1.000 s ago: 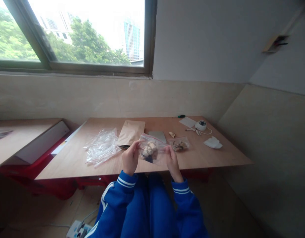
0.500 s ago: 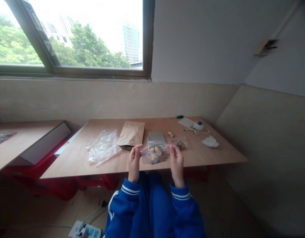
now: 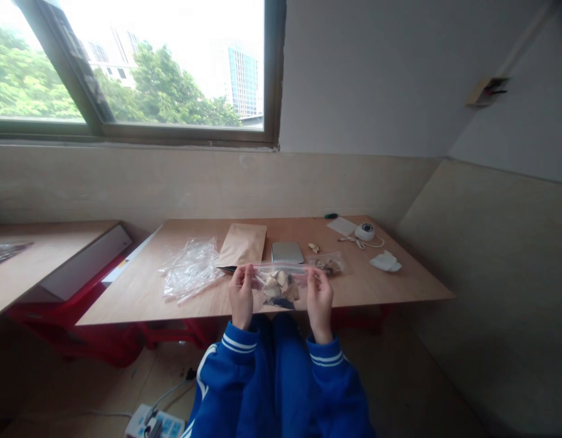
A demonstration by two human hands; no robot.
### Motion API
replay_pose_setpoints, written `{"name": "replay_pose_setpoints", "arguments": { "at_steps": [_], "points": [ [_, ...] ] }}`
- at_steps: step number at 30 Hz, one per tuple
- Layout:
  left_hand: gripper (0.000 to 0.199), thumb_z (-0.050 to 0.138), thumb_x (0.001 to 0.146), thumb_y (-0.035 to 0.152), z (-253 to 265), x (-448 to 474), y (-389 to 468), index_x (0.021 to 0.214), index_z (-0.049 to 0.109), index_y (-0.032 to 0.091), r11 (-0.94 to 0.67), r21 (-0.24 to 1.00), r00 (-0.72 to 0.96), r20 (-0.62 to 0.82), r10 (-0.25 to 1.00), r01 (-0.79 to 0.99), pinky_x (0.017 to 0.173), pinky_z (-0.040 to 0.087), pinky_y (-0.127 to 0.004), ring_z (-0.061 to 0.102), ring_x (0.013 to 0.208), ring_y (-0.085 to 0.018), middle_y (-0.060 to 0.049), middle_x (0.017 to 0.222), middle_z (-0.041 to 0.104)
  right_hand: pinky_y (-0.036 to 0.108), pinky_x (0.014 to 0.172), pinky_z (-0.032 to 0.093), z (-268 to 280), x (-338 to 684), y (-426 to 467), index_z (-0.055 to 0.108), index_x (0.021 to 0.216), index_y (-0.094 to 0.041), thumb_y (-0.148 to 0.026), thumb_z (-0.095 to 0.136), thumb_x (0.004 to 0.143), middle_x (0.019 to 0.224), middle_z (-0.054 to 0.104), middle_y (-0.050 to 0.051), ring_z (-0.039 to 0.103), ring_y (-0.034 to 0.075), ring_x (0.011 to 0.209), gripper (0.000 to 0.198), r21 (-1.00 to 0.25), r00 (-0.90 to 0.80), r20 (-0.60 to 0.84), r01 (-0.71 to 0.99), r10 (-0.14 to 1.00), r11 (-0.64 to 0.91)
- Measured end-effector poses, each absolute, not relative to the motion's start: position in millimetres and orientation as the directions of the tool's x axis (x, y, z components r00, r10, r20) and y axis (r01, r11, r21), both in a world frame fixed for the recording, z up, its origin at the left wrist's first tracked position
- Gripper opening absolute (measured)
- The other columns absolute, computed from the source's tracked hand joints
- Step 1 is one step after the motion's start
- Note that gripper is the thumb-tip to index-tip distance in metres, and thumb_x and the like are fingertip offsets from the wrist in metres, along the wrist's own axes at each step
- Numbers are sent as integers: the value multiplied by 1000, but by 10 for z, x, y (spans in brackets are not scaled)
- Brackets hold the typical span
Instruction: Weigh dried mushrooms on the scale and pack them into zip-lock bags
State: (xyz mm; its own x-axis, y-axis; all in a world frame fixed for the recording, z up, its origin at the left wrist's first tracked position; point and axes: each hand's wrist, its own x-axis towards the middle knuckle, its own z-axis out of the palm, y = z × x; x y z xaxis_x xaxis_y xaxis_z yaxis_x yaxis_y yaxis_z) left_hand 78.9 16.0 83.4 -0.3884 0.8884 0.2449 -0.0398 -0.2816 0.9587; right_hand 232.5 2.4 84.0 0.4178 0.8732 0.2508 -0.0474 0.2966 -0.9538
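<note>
Low in the middle of the frame, the left hand [image 3: 241, 296] and the right hand [image 3: 320, 296] each pinch one end of the top edge of a small clear zip bag [image 3: 281, 285], fingers closed on the plastic, so the bag hangs stretched between them just over the near edge of the table [image 3: 399, 286]. Pale and dark lumps sit in its lower half; what they are is hard to tell from here.

I'd say the danger lies in that strip along the top: whether it is sealed cannot be made out, and if it is open, a tilt or a slack grip on either end could tip the pieces out onto the blue-clad lap or the floor. The thin film could also slip out of a light pinch.

Behind the bag lie a brown paper pouch [image 3: 242, 245], a heap of crumpled clear plastic [image 3: 190, 267] to its left, a grey flat slab [image 3: 287, 252], and a second small bag [image 3: 327, 263] just right of centre, close enough to be knocked.
</note>
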Motion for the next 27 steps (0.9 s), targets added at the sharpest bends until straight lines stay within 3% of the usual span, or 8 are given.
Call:
{"name": "replay_pose_setpoints", "arguments": {
  "at_steps": [7, 16, 27],
  "points": [
    [30, 59, 78, 45, 848, 761, 122, 82, 63, 15, -238, 963, -212, 208, 955, -128, 61, 49, -23, 57, 66, -13, -1, 71, 61, 36, 74, 54, 889, 2421, 4, 59, 91, -17, -49, 48, 86, 82, 73, 10, 69, 25, 81, 34, -955, 467, 287, 70, 836, 289],
    [29, 64, 74, 43, 955, 758, 17, 82, 61, 15, -211, 967, -230, 174, 957, -144, 56, 51, -25, 64, 63, -16, -3, 71, 67, 36, 76, 52, 864, 2504, -19, 61, 89, -17, -47, 49, 86, 85, 71, 10, 67, 23, 82, 32, -933, 442, 356, 122, 823, 338],
    [22, 59, 80, 38, 1078, 740, -23, 79, 61, 16, -318, 947, -216, 301, 929, -45, 67, 51, -29, 66, 72, -18, -4, 71, 69, 36, 77, 50, 915, 2505, -31, 61, 80, -17, -43, 52, 85, 78, 69, 7, 64, 20, 75, 28, -902, 475, 430, 180, 768, 393]
  ]
}}
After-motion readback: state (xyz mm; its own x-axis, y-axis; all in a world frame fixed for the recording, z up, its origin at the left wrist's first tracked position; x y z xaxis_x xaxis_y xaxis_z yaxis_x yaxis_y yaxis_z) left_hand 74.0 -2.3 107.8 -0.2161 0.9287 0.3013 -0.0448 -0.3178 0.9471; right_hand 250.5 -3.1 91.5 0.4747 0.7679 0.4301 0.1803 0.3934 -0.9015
